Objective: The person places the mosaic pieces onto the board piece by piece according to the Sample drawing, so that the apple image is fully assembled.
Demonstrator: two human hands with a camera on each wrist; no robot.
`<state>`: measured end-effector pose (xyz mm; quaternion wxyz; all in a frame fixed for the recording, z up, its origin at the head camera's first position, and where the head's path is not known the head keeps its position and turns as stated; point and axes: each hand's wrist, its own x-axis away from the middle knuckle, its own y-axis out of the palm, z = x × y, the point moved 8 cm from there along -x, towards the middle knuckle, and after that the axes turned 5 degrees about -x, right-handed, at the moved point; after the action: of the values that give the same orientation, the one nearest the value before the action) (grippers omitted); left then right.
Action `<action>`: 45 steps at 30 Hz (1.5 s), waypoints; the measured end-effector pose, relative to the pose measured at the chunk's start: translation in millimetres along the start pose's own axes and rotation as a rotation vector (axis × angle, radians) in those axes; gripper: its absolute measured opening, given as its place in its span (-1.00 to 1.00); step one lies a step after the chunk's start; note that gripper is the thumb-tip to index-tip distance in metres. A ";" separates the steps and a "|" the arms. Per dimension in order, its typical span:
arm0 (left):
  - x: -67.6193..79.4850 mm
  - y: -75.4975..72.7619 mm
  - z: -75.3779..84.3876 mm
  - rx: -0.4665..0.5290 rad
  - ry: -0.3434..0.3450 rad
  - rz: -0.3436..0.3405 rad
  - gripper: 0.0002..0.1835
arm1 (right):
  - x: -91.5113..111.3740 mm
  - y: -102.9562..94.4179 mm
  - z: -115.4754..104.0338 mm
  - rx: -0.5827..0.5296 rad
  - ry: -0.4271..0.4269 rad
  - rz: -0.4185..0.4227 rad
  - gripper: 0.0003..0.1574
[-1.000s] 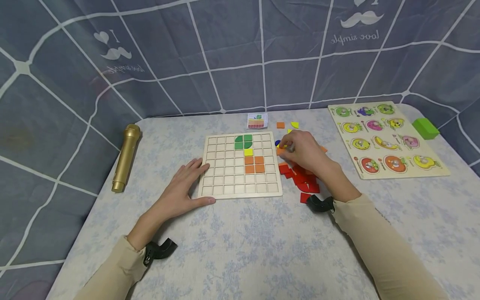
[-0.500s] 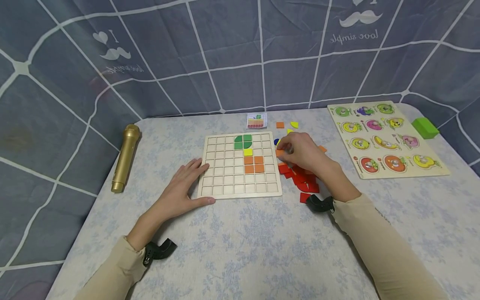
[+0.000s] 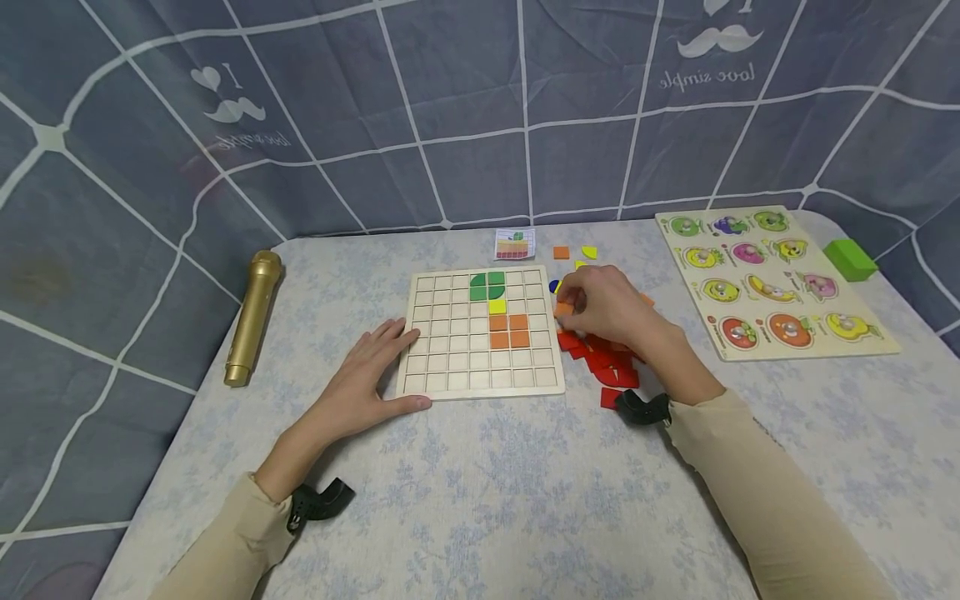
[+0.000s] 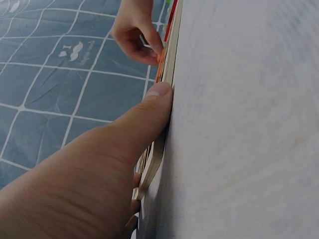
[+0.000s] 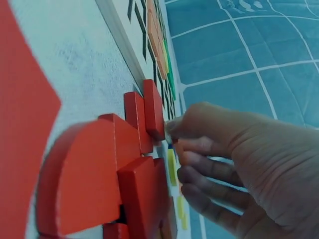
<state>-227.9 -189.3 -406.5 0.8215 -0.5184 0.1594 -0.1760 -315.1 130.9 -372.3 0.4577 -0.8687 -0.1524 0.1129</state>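
Observation:
A wooden grid board point(image 3: 447, 365) lies on the table, holding green tiles point(image 3: 487, 286), a yellow tile point(image 3: 497, 307) and a block of orange tiles point(image 3: 509, 331). My left hand point(image 3: 362, 379) rests at its near left corner, fingers spread, thumb at the front edge; the thumb point(image 4: 144, 112) shows close up in the left wrist view. To the board's right, my right hand point(image 3: 611, 304) pinches an orange square tile point(image 3: 564, 309) between thumb and fingertips, partly hidden by them. Beneath that hand lies a pile of red tiles point(image 3: 611, 358), large in the right wrist view.
A small pattern card point(image 3: 514, 243) lies behind the board. An orange tile point(image 3: 561, 252) and a yellow tile point(image 3: 589, 252) are near it. At right are a fruit puzzle board point(image 3: 772, 287) and a green block point(image 3: 851, 259). A gold microphone point(image 3: 253, 321) lies at left.
My right fingers have closed on the orange tile, which is now slightly lifted and turned; yellow no longer shows at the fingertips. My left hand and the board stay put.

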 end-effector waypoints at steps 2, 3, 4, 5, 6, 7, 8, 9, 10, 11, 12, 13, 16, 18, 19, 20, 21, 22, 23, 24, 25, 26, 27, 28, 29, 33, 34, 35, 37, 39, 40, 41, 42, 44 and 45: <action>0.0 -0.4 0.1 -0.002 0.000 0.000 0.13 | 0.4 -1.5 -3.0 0.000 -0.014 0.017 -0.78; 0.0 -0.7 0.2 -0.002 0.001 0.000 0.13 | 0.7 -2.0 -5.2 -0.005 -0.026 0.023 -0.78; 0.1 -0.9 0.4 -0.003 0.002 0.000 0.13 | 0.9 -2.5 -7.3 -0.013 -0.037 0.029 -0.78; 0.2 -1.0 0.2 -0.004 0.001 0.000 0.14 | 1.3 -2.3 -9.9 -0.023 -0.053 0.030 -0.78; 0.3 -1.2 0.2 -0.005 0.000 0.000 0.14 | 1.5 -1.6 -12.9 -0.037 -0.072 0.029 -0.77; 0.5 -1.1 -0.1 -0.006 -0.002 -0.001 0.14 | 1.9 -0.3 -16.7 -0.050 -0.092 0.027 -0.77; 0.5 -1.3 -0.2 -0.005 -0.001 0.000 0.13 | 2.1 2.0 -20.7 -0.069 -0.111 0.019 -0.76; 0.7 -1.4 -0.4 -0.004 -0.001 0.002 0.13 | 1.9 4.9 -24.7 -0.089 -0.131 0.011 -0.76; 0.8 -1.2 -0.5 -0.004 0.001 0.005 0.12 | 1.7 8.4 -28.6 -0.105 -0.151 0.002 -0.76; 0.9 -1.2 -0.4 -0.002 0.004 0.008 0.11 | 1.3 12.4 -32.9 -0.119 -0.170 -0.007 -0.76; 0.9 -1.0 -0.4 -0.004 0.007 0.010 0.11 | 1.1 16.3 -37.1 -0.130 -0.187 -0.016 -0.76; 0.8 -0.7 -0.4 -0.005 0.011 0.012 0.11 | 0.8 20.3 -41.0 -0.138 -0.199 -0.025 -0.77; 0.3 0.0 -0.1 -0.005 0.016 0.012 0.12 | -1.0 30.0 -51.8 -0.145 -0.230 -0.044 -0.78; 0.1 0.0 -0.7 -0.008 0.010 0.006 0.13 | -2.6 35.5 -59.3 -0.144 -0.246 -0.057 -0.78; 0.1 -0.3 -1.1 -0.007 0.006 0.005 0.14 | -3.6 37.9 -63.1 -0.143 -0.250 -0.063 -0.78; 0.2 -0.7 -1.4 -0.006 0.002 0.004 0.14 | -4.8 40.3 -67.0 -0.146 -0.257 -0.067 -0.79; 0.4 -1.0 -1.8 -0.008 -0.001 0.003 0.14 | -6.1 42.9 -71.2 -0.148 -0.262 -0.074 -0.80; 0.7 -1.1 -2.4 -0.009 -0.004 0.003 0.14 | -7.4 45.4 -75.3 -0.152 -0.266 -0.080 -0.81; 0.9 -1.4 -2.7 -0.007 -0.008 0.002 0.14 | -8.8 47.7 -79.5 -0.154 -0.272 -0.084 -0.82; 1.1 -1.4 -2.9 -0.008 -0.008 0.001 0.13 | -9.9 50.3 -83.6 -0.156 -0.276 -0.088 -0.84; 1.2 -1.5 -2.8 -0.005 -0.008 0.000 0.13 | -10.6 52.8 -87.6 -0.159 -0.280 -0.093 -0.85; 1.3 -1.5 -2.6 -0.002 -0.007 -0.002 0.12 | -11.2 55.4 -91.0 -0.163 -0.280 -0.098 -0.86; 1.2 -1.4 -2.2 -0.001 -0.006 -0.005 0.12 | -11.3 57.7 -94.0 -0.167 -0.281 -0.101 -0.88; 1.1 -1.2 -1.9 -0.001 -0.004 -0.007 0.12 | -11.2 59.7 -96.3 -0.170 -0.282 -0.102 -0.88; 0.8 -1.2 -1.2 0.001 -0.003 -0.010 0.12 | -10.9 61.1 -98.0 -0.172 -0.281 -0.100 -0.89; -0.7 -0.2 0.2 0.001 -0.005 -0.015 0.12 | -8.9 63.2 -98.1 -0.169 -0.273 -0.078 -0.90; -0.8 -0.1 0.2 0.001 -0.006 -0.014 0.12 | -8.5 63.2 -97.6 -0.166 -0.272 -0.072 -0.90; -0.9 -0.1 0.2 0.000 -0.007 -0.013 0.12 | -8.2 63.3 -97.3 -0.164 -0.274 -0.069 -0.90; -0.8 -0.1 0.0 0.000 -0.008 -0.012 0.12 | -7.4 63.5 -97.3 -0.162 -0.282 -0.064 -0.90; -0.5 -0.2 -0.1 0.000 -0.006 -0.011 0.12 | -6.6 63.4 -98.1 -0.165 -0.293 -0.060 -0.90; -0.2 -0.2 -0.1 0.002 -0.006 -0.011 0.12 | -6.0 63.3 -98.8 -0.165 -0.297 -0.059 -0.90; 0.0 -0.2 -0.1 0.001 -0.006 -0.011 0.12 | -5.6 63.5 -98.9 -0.166 -0.302 -0.058 -0.90; 0.1 -0.1 0.0 0.002 -0.005 -0.011 0.12 | -5.2 63.5 -99.2 -0.167 -0.304 -0.057 -0.89; 0.1 0.0 -0.3 -0.002 -0.006 -0.010 0.12 | -4.8 63.3 -99.4 -0.165 -0.310 -0.059 -0.89; 0.1 0.0 -0.5 -0.002 -0.007 -0.010 0.12 | -4.9 62.8 -99.3 -0.164 -0.310 -0.059 -0.89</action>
<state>-228.0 -189.7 -406.8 0.8207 -0.5206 0.1542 -0.1781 -276.2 20.0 -368.9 0.3596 -0.8704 -0.2554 0.2190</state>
